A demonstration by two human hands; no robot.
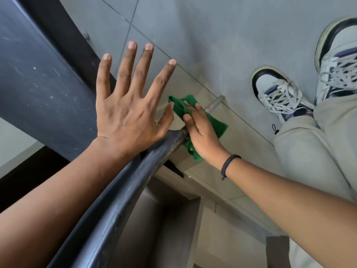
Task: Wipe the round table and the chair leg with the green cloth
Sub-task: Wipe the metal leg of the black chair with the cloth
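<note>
Grey floor tiles [222, 35] fill the background, crossed by thin grout lines, with a paler band of tile running under the hands. A dark chair [38, 89] takes up the left side, its flat black surface speckled with dust, and a black curved bar [123, 192] of the frame runs from the bottom edge up toward the middle. The left hand [127, 107] is spread wide open with all fingers apart, its palm side against the chair — it holds nothing. The right hand [201, 132], with a dark braided bracelet [229, 165] at the wrist, is wrapped around the green cloth [183, 107] and presses it onto the grey chair leg [215, 103], whose lower end shows just past the cloth and reaches the floor. The cloth's corners stick out above and below the fingers. At the right are two white and navy sneakers [278, 93] and a leg in light beige trousers [318, 151].
</note>
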